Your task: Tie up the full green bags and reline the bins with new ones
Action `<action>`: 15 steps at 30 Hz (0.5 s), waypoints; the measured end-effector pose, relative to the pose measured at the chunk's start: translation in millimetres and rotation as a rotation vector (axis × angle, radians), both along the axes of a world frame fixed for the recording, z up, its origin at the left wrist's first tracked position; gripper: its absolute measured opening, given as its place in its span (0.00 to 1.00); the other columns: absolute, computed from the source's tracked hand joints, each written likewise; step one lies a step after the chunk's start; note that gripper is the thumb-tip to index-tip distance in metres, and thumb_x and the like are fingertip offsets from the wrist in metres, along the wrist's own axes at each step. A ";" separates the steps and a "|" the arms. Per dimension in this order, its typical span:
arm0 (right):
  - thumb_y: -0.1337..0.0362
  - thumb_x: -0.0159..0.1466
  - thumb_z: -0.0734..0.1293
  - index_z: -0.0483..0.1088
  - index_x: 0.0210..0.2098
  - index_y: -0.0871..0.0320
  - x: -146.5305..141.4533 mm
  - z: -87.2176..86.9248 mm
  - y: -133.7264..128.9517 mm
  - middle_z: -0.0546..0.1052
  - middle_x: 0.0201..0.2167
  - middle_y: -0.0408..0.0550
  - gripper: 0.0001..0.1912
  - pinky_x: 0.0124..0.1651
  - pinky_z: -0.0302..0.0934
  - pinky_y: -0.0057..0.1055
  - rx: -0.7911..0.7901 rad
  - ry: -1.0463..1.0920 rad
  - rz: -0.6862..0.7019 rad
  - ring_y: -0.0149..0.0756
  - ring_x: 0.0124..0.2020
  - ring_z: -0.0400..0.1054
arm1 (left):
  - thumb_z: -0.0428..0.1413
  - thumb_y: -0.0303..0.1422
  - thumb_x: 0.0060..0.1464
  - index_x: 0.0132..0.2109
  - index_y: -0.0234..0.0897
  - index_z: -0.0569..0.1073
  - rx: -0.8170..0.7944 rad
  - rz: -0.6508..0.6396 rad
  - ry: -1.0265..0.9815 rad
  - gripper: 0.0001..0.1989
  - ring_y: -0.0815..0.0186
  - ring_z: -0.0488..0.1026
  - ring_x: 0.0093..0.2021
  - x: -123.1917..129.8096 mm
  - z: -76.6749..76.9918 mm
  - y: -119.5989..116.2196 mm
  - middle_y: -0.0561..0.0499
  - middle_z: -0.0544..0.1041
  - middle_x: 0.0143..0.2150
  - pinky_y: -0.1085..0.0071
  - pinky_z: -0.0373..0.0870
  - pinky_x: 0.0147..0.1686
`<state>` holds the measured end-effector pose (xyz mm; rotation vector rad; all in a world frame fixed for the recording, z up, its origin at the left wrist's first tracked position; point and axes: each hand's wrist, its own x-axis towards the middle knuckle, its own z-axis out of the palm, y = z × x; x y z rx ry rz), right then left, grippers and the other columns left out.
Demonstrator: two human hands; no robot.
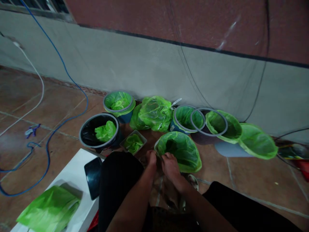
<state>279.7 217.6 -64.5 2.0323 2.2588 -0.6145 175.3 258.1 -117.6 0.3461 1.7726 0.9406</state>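
Observation:
A bin lined with a translucent green bin liner [190, 153] stands between my feet, the liner folded out over its rim. At the near left of that rim, my left hand [151, 158] is closed in a pinch at the liner's edge. Close beside it, my right hand [170, 166] has its fingers curled over the same edge, partly inside the opening. The bin's outer wall is mostly hidden by the liner. What lies between the fingertips is small and hard to see.
Against the wall stand lined bins [120, 111], knotted green bags [155, 112], and a grey ring [225, 124] leaning on bins. A black-lined bin [83, 130] and small tray [143, 138] are left. A white box [83, 161] carries a phone [93, 177] and folded green liners [50, 207]. A blue cable [48, 151] crosses the tiles.

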 end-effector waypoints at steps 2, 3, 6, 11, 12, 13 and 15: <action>0.69 0.64 0.61 0.72 0.52 0.59 -3.5 1.7 9.5 0.73 0.48 0.56 0.18 0.57 0.56 0.35 0.020 0.035 -0.012 0.44 0.52 0.65 | 0.55 0.27 0.43 0.26 0.35 0.73 -0.006 0.006 -0.048 0.02 0.65 0.72 0.28 1.8 -3.4 6.8 0.51 0.75 0.24 0.73 0.65 0.27; 0.68 0.64 0.61 0.70 0.55 0.59 -5.6 1.1 14.7 0.73 0.50 0.55 0.20 0.57 0.57 0.34 0.026 0.059 -0.015 0.43 0.52 0.65 | 0.55 0.27 0.43 0.25 0.35 0.73 -0.004 0.005 -0.073 0.03 0.66 0.72 0.26 2.9 -5.3 9.6 0.51 0.74 0.23 0.73 0.64 0.26; 0.71 0.64 0.60 0.67 0.59 0.60 -11.7 -4.5 28.2 0.73 0.52 0.55 0.24 0.56 0.58 0.30 -0.011 0.104 0.000 0.39 0.52 0.67 | 0.55 0.29 0.44 0.24 0.34 0.74 0.013 0.010 -0.135 0.05 0.68 0.70 0.25 5.3 -10.0 15.4 0.52 0.73 0.22 0.74 0.64 0.25; 0.74 0.65 0.56 0.71 0.54 0.62 -15.4 -15.2 31.1 0.75 0.51 0.55 0.21 0.55 0.59 0.28 -0.095 0.047 0.017 0.38 0.52 0.69 | 0.57 0.30 0.42 0.27 0.33 0.77 0.035 0.062 -0.148 0.05 0.68 0.71 0.26 4.7 -11.9 19.9 0.51 0.75 0.24 0.74 0.65 0.26; 0.75 0.65 0.56 0.72 0.53 0.63 -15.0 -16.2 29.4 0.76 0.51 0.56 0.21 0.56 0.59 0.28 -0.103 0.030 0.016 0.38 0.52 0.69 | 0.57 0.30 0.42 0.28 0.33 0.77 0.039 0.071 -0.140 0.05 0.68 0.71 0.26 4.3 -11.9 20.7 0.51 0.75 0.24 0.74 0.65 0.27; 0.75 0.65 0.56 0.72 0.52 0.63 -14.5 -16.6 27.5 0.76 0.50 0.56 0.20 0.56 0.59 0.28 -0.111 0.016 0.017 0.39 0.52 0.70 | 0.57 0.29 0.42 0.28 0.34 0.77 0.043 0.077 -0.131 0.05 0.68 0.72 0.27 3.9 -11.8 21.6 0.52 0.76 0.25 0.74 0.66 0.27; 0.75 0.64 0.56 0.74 0.49 0.62 -13.7 -16.5 24.2 0.77 0.48 0.56 0.20 0.55 0.60 0.29 -0.127 -0.001 0.020 0.39 0.51 0.71 | 0.57 0.28 0.42 0.29 0.34 0.78 0.048 0.074 -0.112 0.05 0.68 0.72 0.27 3.8 -11.7 23.6 0.52 0.76 0.25 0.74 0.66 0.28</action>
